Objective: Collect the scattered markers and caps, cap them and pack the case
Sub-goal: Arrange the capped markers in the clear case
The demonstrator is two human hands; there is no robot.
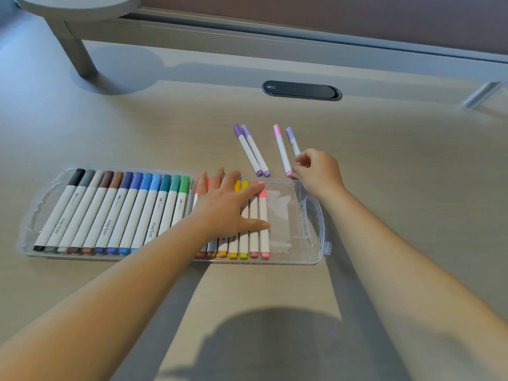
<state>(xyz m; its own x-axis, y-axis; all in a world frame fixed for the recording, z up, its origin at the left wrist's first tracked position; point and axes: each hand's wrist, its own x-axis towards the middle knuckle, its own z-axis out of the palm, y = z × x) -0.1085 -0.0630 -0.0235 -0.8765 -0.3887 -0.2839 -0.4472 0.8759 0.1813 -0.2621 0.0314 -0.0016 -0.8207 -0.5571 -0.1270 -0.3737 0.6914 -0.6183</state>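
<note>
Pale wood desk (384,243), grey shelf leg (79,55), dark cable grommet (301,90).

Pink marker (282,149) — clear case (310,254).

Case: clear plastic marker case (313,224), open, flat under the left hand (228,207), right end unfilled.
Packed: capped white-barrelled markers (129,213), side by side.
Loose: four capped purple and pink markers (254,151), by the right hand (319,171).
</note>
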